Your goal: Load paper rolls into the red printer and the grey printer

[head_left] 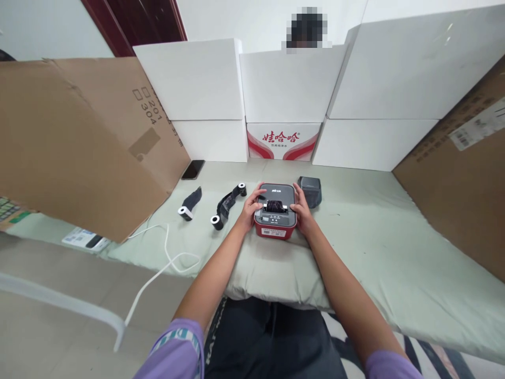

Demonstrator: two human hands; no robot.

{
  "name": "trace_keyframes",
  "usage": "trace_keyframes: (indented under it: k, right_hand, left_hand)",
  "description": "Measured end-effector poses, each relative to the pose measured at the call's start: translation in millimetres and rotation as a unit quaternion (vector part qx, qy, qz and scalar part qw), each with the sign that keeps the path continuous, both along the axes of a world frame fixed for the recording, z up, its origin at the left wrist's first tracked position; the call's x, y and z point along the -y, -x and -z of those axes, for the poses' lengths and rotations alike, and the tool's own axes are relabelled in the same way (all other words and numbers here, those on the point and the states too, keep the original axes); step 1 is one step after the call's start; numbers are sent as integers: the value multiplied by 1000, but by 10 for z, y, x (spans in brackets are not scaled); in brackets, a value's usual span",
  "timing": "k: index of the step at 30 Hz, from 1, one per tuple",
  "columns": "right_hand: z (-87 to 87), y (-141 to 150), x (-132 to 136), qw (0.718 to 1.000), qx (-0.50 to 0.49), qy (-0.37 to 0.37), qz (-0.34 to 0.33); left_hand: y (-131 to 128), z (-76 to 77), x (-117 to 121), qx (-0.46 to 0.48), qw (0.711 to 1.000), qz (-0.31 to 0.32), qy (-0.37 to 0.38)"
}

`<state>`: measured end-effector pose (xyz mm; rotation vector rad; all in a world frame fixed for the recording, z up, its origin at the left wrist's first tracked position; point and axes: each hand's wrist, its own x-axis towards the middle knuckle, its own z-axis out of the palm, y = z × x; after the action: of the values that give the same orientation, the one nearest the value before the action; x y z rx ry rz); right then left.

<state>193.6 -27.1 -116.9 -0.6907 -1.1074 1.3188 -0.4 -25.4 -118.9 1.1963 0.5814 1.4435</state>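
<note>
A small label printer [275,192], dark grey on top and red around the base, sits on the cloth before me. Black glossy ribbon [274,206] shows in its middle opening. My left hand [248,211] is wrapped round the left side, thumb by the opening. On the opposite side my right hand [302,211] grips the edge in the same way. A dark translucent cover [311,191] lies just behind my right hand. To the left is a black ribbon [226,204] stretched between two white-cored rolls. Farther left lies a white roll [184,212] with a black strip.
A phone [193,169] lies at the back left, near a large cardboard sheet [87,137]. White boxes [284,89] form a wall behind. A white cable [169,252] hangs off the left front edge. Cardboard [465,173] stands at right. A person's head [306,30] shows beyond the boxes.
</note>
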Motion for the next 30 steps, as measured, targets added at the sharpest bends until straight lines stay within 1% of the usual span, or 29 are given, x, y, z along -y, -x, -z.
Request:
trace_keyframes:
  k: [7,15,23,26,30]
  right_hand:
    - [-17,-11,12,999,26,-3,-19]
    - [12,-1,-16,1000,29,2,-9]
    - [-119,7,89,999,-4,40,-30]
    - [-138,10,90,998,-19,40,-36]
    - [-125,-1,64,998,-9,42,-41]
  left_hand:
    - [-1,-15,-5,12,1000,7,9]
    - [0,-54,6,17,1000,9,23]
    - [-48,-113,49,47,997,19,57]
    - [-54,-129,66,54,994,19,90]
    - [-21,-144,70,37,986,36,157]
